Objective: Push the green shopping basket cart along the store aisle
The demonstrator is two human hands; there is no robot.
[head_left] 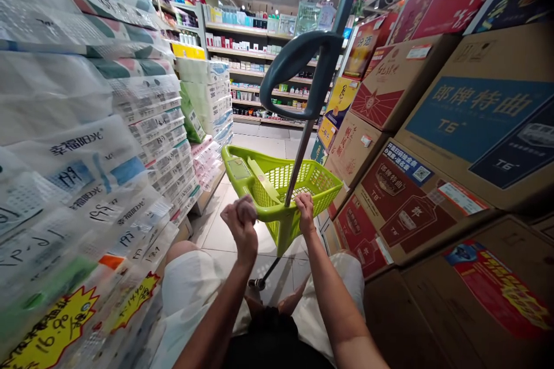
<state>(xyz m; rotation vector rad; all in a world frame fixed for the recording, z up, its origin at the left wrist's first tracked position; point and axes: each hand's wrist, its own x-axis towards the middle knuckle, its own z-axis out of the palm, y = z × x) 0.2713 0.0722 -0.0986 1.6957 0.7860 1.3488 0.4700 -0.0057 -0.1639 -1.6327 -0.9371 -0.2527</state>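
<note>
A lime-green shopping cart basket (322, 184) stands before my knees, its sides perforated. From its near edge a metal pole (300, 153) rises at a slant to a dark grey-blue loop handle (268, 83). My left hand (240, 229) is closed around a crumpled greyish-pink cloth (246, 210), at the basket's near left rim. My right hand (305, 213) has its fingers curled over the near rim, just right of the pole. A flat green divider (263, 180) crosses the inside of the basket. Below, a small caster wheel (258, 283) shows on the floor.
Plastic-wrapped tissue packs (147, 132) with price signs are stacked high on the left. Printed cartons (398, 202) form a wall on the right. A tiled aisle floor (268, 137) leads to shelves of small boxes and bottles (259, 60) at the back.
</note>
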